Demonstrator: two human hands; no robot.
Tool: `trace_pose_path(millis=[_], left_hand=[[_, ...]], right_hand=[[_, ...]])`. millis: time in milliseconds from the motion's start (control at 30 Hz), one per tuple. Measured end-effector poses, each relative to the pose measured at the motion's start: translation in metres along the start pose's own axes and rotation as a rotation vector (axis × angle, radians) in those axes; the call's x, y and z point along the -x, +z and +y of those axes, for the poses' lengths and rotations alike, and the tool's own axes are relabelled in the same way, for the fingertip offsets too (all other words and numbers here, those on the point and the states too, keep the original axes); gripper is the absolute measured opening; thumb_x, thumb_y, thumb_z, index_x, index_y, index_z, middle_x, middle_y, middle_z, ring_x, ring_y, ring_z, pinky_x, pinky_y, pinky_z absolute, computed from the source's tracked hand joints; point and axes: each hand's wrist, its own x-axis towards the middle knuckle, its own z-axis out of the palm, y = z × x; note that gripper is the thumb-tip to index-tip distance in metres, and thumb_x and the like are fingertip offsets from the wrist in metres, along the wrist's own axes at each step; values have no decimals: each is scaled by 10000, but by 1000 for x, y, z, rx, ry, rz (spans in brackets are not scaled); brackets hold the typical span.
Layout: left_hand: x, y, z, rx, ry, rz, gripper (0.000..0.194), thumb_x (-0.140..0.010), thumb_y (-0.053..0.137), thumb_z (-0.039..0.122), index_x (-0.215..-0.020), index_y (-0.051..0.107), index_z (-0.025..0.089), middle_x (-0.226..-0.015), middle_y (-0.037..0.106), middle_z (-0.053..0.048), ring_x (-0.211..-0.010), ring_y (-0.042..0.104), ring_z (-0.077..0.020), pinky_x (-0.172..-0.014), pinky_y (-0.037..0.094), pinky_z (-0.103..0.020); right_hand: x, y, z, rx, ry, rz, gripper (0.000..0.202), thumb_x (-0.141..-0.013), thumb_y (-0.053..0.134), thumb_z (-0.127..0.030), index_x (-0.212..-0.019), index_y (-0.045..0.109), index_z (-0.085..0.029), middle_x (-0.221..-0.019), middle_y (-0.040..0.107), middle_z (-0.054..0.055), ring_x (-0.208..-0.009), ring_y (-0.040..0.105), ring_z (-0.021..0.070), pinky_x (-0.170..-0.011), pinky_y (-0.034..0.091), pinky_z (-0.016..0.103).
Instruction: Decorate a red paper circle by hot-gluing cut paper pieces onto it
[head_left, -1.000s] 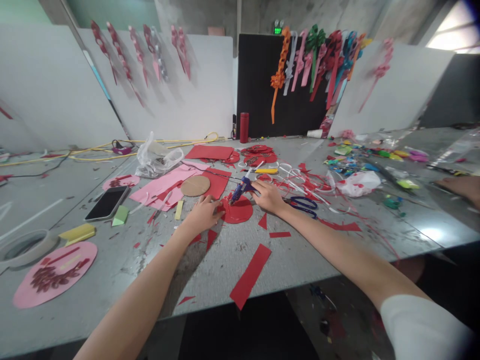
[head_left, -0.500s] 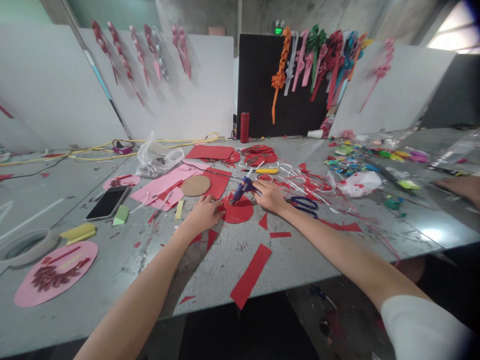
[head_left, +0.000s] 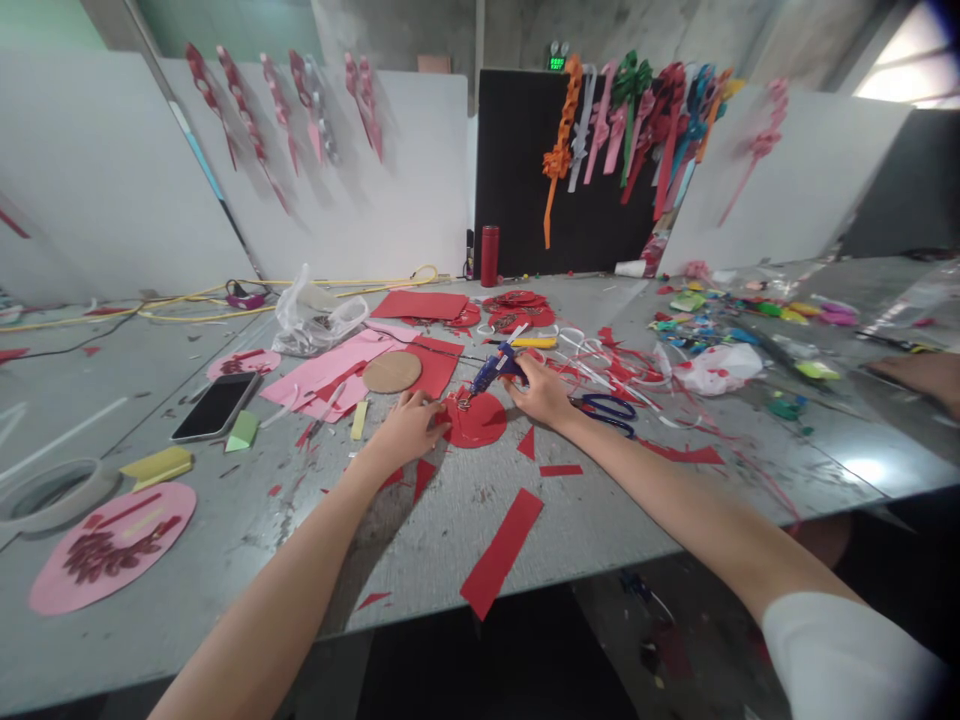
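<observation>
My right hand (head_left: 541,392) is closed around the handle of a blue hot glue gun (head_left: 493,370). The gun slants down to the left, its nozzle just over a red paper circle (head_left: 480,422) that lies on the table. A small raised outline shows near the circle's upper left, under the nozzle. At the circle's left edge, my left hand (head_left: 407,432) grips it with bent fingers. A round cardboard disc (head_left: 391,371) lies just beyond that hand. Blue-handled scissors (head_left: 609,410) rest beside my right wrist.
Red paper scraps and a long red strip (head_left: 502,552) lie toward the front edge. A phone (head_left: 216,406), tape roll (head_left: 56,490) and decorated pink oval (head_left: 112,590) are on the left. A red flask (head_left: 490,256) stands behind. Another person's hand (head_left: 922,378) is far right.
My right hand has raised the glue gun slightly, and its nozzle has come up off the red circle a little. My left hand stays at the circle's edge.
</observation>
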Motion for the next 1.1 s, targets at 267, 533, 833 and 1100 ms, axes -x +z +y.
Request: trace_pose_path(millis=[267,533,833,1100], left_hand=[[1,1,-1,31,7,22,325,-983,615,409,-1222,738,225,-1230,634,-147,-1190,535,-313,-1091,426,-491],[1,-3,2,28,21,24,311,-975,633,401,-1210,751,235,-1199,638,-137,-1157,547,-312,-1079,434,-488],[1,0,1,-9,27,28,320,-991,605,410,-1215,740,226,-1205,626,-154,-1145,540,-309,-1081,431,-483],[-1,1,-1,5,46,29,296,-985,620,397,-1183,750,220,-1202,668,-136,-1191,570,-304,-1114,419,-498]], right_hand=[[1,5,6,1,-5,4,259,-1020,631,-385,-1214,631,-215,-1044,713,98,-973,704,271,-824,562,367],[1,4,6,56,-67,-68,263,-1028,626,-385,-1224,685,-220,-1108,720,108,-994,707,274,-838,571,377],[1,3,5,50,-76,-80,262,-1039,604,-392,-1214,688,-216,-1095,720,111,-997,708,277,-829,567,376],[1,3,3,-60,99,-4,397,-1014,605,-594,-1160,605,-224,-993,711,98,-903,707,285,-782,549,384]])
